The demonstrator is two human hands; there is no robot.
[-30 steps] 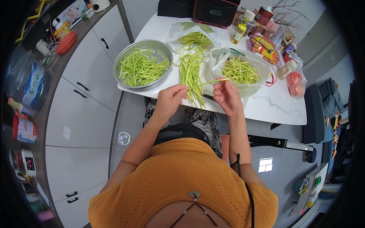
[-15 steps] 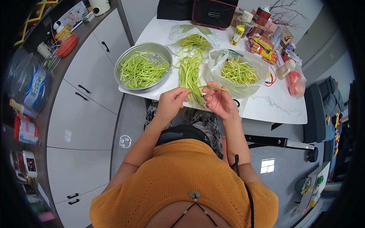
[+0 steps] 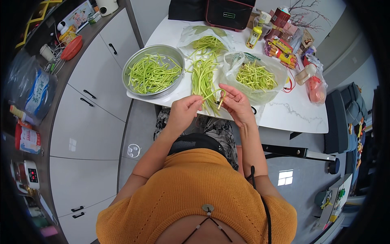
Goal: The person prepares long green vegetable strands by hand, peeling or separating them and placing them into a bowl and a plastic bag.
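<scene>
Single green stem (image 3: pixel 210 95) is held bent, pinched by left hand (image 3: pixel 185 112) and right hand (image 3: pixel 239 108). Stem bunch (image 3: pixel 202 77) is laid between metal pan (image 3: pixel 152 96) and plastic bag (image 3: pixel 261 96).

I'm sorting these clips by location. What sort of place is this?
Probably a home's dining or living area: a white marble-look table with green stems on it, white cabinets, and what looks like a blue-grey sofa at the picture's right.
</scene>
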